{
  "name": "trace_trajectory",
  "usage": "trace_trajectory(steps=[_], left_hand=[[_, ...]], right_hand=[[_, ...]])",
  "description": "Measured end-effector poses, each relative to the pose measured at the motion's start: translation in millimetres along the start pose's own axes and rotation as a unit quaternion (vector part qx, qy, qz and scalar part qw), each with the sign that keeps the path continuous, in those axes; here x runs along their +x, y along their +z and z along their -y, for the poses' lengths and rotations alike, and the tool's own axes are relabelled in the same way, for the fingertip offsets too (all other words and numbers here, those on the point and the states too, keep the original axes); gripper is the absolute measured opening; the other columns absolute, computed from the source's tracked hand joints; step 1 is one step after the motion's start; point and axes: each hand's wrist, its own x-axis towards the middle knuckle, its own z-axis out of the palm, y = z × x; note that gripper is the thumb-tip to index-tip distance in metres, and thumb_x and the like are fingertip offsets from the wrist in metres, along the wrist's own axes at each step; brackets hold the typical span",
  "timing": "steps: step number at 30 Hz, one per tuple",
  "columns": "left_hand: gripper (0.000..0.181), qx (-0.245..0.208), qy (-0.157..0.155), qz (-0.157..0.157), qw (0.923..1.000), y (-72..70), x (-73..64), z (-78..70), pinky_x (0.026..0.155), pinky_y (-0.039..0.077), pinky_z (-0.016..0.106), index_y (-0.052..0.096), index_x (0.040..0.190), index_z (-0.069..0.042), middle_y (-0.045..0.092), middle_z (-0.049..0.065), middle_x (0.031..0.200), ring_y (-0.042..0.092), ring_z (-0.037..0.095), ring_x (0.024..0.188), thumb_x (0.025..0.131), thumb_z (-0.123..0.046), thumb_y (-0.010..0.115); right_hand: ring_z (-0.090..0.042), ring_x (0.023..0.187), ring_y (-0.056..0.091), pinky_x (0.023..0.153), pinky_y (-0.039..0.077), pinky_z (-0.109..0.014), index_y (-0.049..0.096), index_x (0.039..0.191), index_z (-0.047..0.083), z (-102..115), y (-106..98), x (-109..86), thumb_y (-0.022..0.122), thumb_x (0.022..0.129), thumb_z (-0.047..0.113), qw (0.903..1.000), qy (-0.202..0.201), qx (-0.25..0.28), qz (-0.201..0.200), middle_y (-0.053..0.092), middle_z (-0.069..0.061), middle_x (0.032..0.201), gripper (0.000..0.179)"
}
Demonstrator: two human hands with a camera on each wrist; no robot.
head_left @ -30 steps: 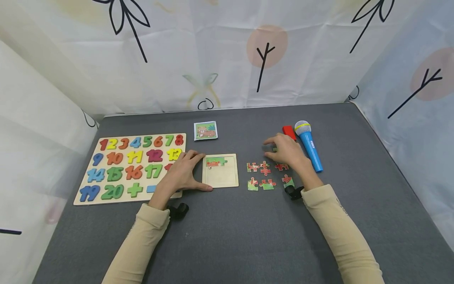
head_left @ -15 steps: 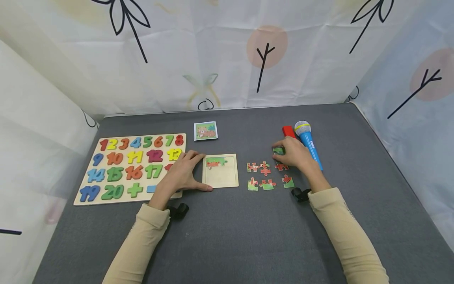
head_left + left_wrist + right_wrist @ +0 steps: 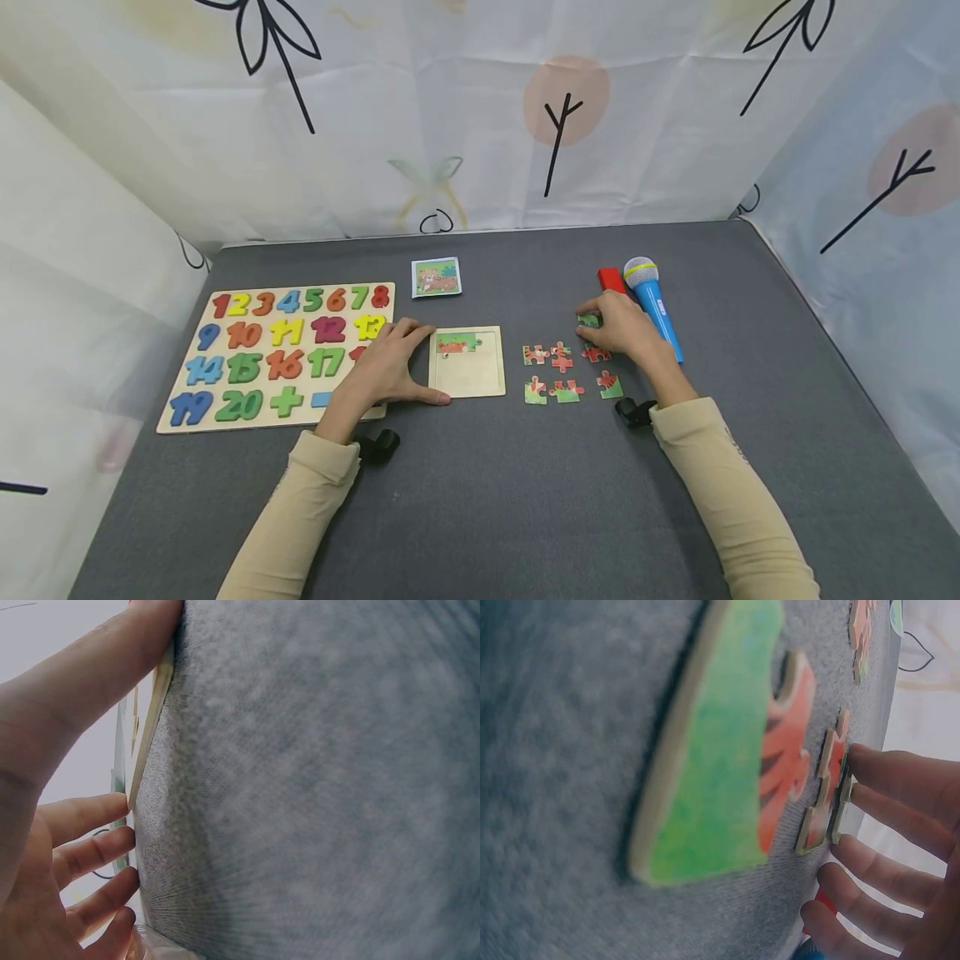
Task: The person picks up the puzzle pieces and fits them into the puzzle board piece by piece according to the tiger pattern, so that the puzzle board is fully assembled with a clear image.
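Head view: the left forearm in a beige sleeve [image 3: 288,512] slants in from the near left, and its left hand [image 3: 388,367] is spread wide, the thumb at the near left corner of the pale tray [image 3: 471,377] and the index fingertip at the far left one. The left wrist view shows the other fingers apart, beside one another. The right forearm reaches in from the near right, bent at the wrist toward the left; the right hand [image 3: 618,323] is narrow, thumb and fingertips pinching a green puzzle piece [image 3: 588,320] low over the cloth. Other loose puzzle pieces [image 3: 566,392] lie nearer and to the left of it, right of the tray, while a joined section [image 3: 456,342] sits in the tray's far left corner.

The table [image 3: 480,508] wears a plain dark grey cloth, finely woven in both wrist views. On its left lies a number board [image 3: 258,367], partly behind the left hand; a picture card [image 3: 437,277] lies beyond the tray; a red block [image 3: 611,280] and a blue microphone [image 3: 654,310] are at the far right. White curtains [image 3: 480,108] with printed trees enclose the far, left and right sides
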Motion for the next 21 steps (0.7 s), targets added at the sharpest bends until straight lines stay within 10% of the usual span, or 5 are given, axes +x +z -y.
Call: trace_trajectory(steps=[6, 21], left_hand=[[0.116, -0.001, -0.002, 0.000, 1.0000, -0.3, -0.6, 0.0, 0.110, 0.047, 0.056, 0.047, 0.152, -0.010, 0.048, 0.017, 0.149, 0.046, 0.039, 0.134, 0.061, -0.068, 0.089], [0.115, -0.003, -0.002, 0.000, 1.0000, -0.1, -0.7, 0.2, 0.109, 0.048, 0.056, 0.047, 0.153, -0.010, 0.048, 0.016, 0.149, 0.045, 0.038, 0.134, 0.062, -0.068, 0.088]], right_hand=[[-0.025, 0.085, 0.055, 0.070, 0.045, -0.036, 0.073, 0.123, 0.001, 4.2, 1.8, -0.5, 0.073, 0.093, 0.019, 1.0000, -0.002, 0.003, -0.007, 0.069, -0.017, 0.098, 0.035], [-0.029, 0.099, 0.059, 0.083, 0.054, -0.048, 0.074, 0.122, 0.004, 33.3, 8.8, 2.9, 0.074, 0.093, 0.022, 0.9993, -0.032, 0.000, -0.017, 0.067, -0.018, 0.113, 0.034]])
